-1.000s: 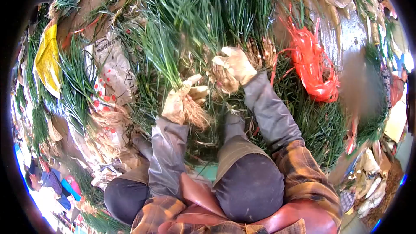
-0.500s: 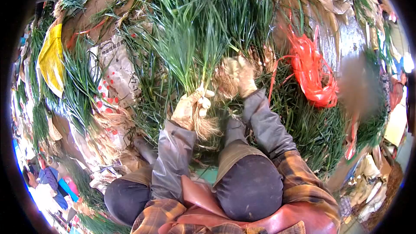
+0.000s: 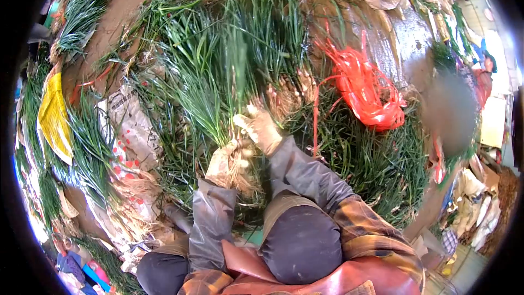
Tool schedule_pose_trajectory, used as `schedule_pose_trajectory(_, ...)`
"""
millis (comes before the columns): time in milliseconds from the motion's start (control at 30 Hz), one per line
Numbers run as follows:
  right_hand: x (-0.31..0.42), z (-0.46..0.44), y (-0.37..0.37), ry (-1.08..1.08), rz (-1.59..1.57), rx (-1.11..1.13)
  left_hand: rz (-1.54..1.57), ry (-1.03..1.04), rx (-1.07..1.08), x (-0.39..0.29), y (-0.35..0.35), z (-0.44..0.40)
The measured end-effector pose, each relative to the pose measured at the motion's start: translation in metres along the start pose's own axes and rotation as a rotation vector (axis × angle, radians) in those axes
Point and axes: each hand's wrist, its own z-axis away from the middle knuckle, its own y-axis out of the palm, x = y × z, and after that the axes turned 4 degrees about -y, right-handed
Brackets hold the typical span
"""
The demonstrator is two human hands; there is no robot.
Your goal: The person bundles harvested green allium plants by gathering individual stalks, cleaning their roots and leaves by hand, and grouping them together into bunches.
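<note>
My left hand (image 3: 221, 165), in a pale glove, is wrapped round a bunch of green leafy stalks (image 3: 202, 90); the pale roots hang below the fingers. My right hand (image 3: 262, 130), gloved too, is just right of that bunch, near its stems. Its fingers look bent, and whether a stalk is between them is too blurred to tell. Beyond my hands lies a thick layer of long green stalks (image 3: 218, 38). A cluster with brownish roots (image 3: 284, 98) rests above and right of my right hand.
A tangle of red plastic strips (image 3: 365, 87) lies on the right. Further left are a white sack with red dots (image 3: 131, 125), a rooted bundle and a yellow cloth (image 3: 54, 120). My knees (image 3: 303, 240) are near the bottom. Part of a person (image 3: 71, 267) shows at lower left.
The view has shifted, and most things appear lower and to the left. My right hand has come away from the rooted cluster to beside the bunch in my left hand.
</note>
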Motion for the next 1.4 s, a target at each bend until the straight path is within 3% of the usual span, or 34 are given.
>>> schedule_pose_trajectory(67, -0.010, -0.014, -0.013, -0.124, 0.075, 0.114, -0.002, 0.071, 0.008, 0.009, -0.008, -0.003)
schedule_pose_trajectory(100, -0.007, -0.013, -0.017, 0.126, -0.585, 0.309, 0.015, 0.089, 0.082, 0.006, -0.002, 0.000)
schedule_pose_trajectory(133, 0.007, -0.001, -0.013, 0.182, -0.717, 0.364, 0.034, 0.100, 0.154, 0.006, 0.001, 0.003)
schedule_pose_trajectory(167, -0.008, -0.013, -0.016, -0.398, -0.186, 0.273, 0.075, 0.100, 0.250, 0.006, 0.001, 0.003)
schedule_pose_trajectory(233, 0.008, -0.010, -0.006, -0.055, -0.479, 0.206, 0.225, 0.099, 0.344, 0.008, -0.007, -0.001)
schedule_pose_trajectory(267, 0.019, -0.006, -0.001, -0.172, -0.043, 0.027, 0.258, 0.098, 0.344, 0.009, -0.011, -0.003)
schedule_pose_trajectory(300, 0.013, -0.027, -0.015, -0.168, -0.145, -0.125, 0.218, 0.103, 0.297, 0.006, -0.005, 0.000)
schedule_pose_trajectory(367, -0.002, -0.062, -0.068, -0.160, -0.857, -0.143, 0.264, 0.063, 0.270, 0.005, -0.004, 0.004)
schedule_pose_trajectory(400, 0.035, -0.029, -0.047, -0.008, -0.579, -0.134, 0.257, 0.055, 0.275, 0.002, -0.004, 0.009)
schedule_pose_trajectory(433, 0.007, -0.045, -0.061, 0.094, -0.398, 0.057, 0.162, 0.096, 0.249, -0.001, 0.001, 0.010)
schedule_pose_trajectory(500, 0.039, -0.010, -0.039, 0.362, -0.146, 0.166, 0.088, 0.128, 0.219, 0.002, 0.019, 0.013)
schedule_pose_trajectory(567, -0.043, -0.054, -0.054, -0.156, -0.064, 0.142, 0.282, -0.038, 0.419, 0.009, 0.004, -0.001)
schedule_pose_trajectory(667, -0.004, -0.029, -0.015, -0.015, -0.442, 0.455, 0.124, 0.076, 0.374, 0.015, -0.007, -0.005)
schedule_pose_trajectory(733, 0.001, -0.030, -0.010, -0.089, -0.267, 0.334, 0.191, 0.078, 0.351, 0.013, -0.014, -0.002)
schedule_pose_trajectory(767, 0.001, -0.030, -0.010, -0.060, 0.063, 0.080, 0.181, 0.097, 0.344, 0.012, -0.018, -0.001)
schedule_pose_trajectory(833, -0.130, -0.163, -0.073, -0.664, -0.343, -0.041, 0.167, 0.126, 0.349, 0.013, -0.015, -0.005)
schedule_pose_trajectory(900, -0.086, -0.161, -0.095, -0.225, -1.077, 0.055, 0.235, 0.120, 0.306, 0.012, -0.010, -0.003)
schedule_pose_trajectory(967, 0.019, -0.036, -0.056, 0.142, -0.350, -0.077, 0.109, 0.156, 0.115, 0.012, -0.003, 0.001)
schedule_pose_trajectory(1000, 0.025, -0.023, -0.048, 0.264, -0.401, 0.023, 0.022, 0.172, -0.026, 0.014, 0.004, 0.000)
schedule_pose_trajectory(1033, 0.016, -0.024, -0.039, 0.260, -0.416, 0.160, -0.116, 0.043, -0.049, 0.010, -0.006, -0.009)
schedule_pose_trajectory(1067, 0.002, -0.021, -0.024, -0.034, -0.178, 0.204, -0.123, -0.059, -0.002, 0.012, -0.016, -0.015)
schedule_pose_trajectory(1133, -0.026, -0.035, -0.016, -0.109, -0.155, 0.242, 0.018, 0.168, -0.161, 0.029, 0.031, 0.003)
schedule_pose_trajectory(1167, -0.082, -0.073, -0.016, -0.122, -0.058, 0.292, 0.125, 0.081, -0.097, 0.030, 0.010, -0.007)
schedule_pose_trajectory(1200, -0.065, -0.061, -0.013, -0.303, 0.192, 0.349, -0.058, 0.129, 0.068, 0.033, 0.011, -0.005)
schedule_pose_trajectory(1267, -0.028, -0.034, -0.006, -0.708, 0.702, 0.321, -0.026, 0.014, 0.142, 0.025, -0.025, -0.014)
schedule_pose_trajectory(1300, 0.002, -0.022, -0.004, -0.479, 0.737, 0.106, -0.094, 0.083, 0.169, 0.019, -0.035, -0.018)
schedule_pose_trajectory(1367, 0.034, 0.002, -0.009, -0.319, 1.091, -0.225, -0.132, 0.311, 0.052, 0.001, 0.015, 0.013)
schedule_pose_trajectory(1400, 0.011, -0.003, -0.011, -0.178, 1.297, -0.197, -0.116, 0.442, -0.014, -0.006, 0.028, 0.019)
